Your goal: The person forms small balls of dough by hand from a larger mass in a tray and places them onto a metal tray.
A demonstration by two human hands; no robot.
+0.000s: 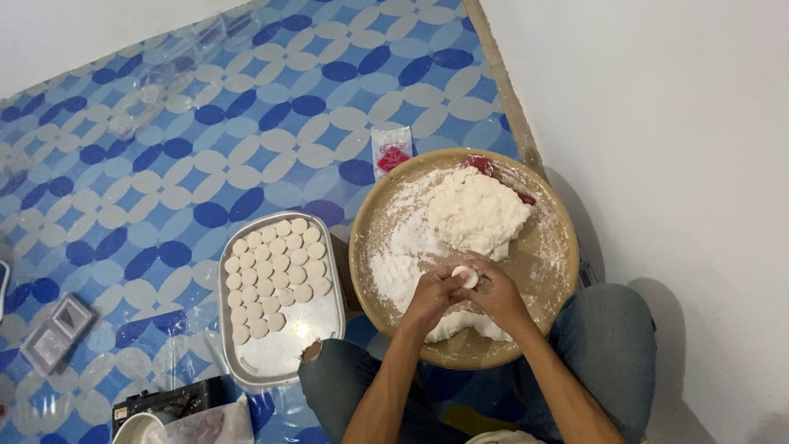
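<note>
A small white dough ball (468,276) is pinched between my left hand (433,298) and my right hand (500,296), both held over a round tan basin (549,247). The basin holds a big lump of white dough (475,212) and loose flour (396,267). To its left, a grey metal tray (292,349) carries several rows of flat round dough discs (275,271). My knees in blue jeans sit under the basin's near edge.
A small red-and-white packet (391,151) lies beyond the basin on the blue patterned floor sheet (164,164). A white wall (674,123) rises at right. A grey box (56,329), a black device (168,401) and a plastic bag (209,426) lie at lower left.
</note>
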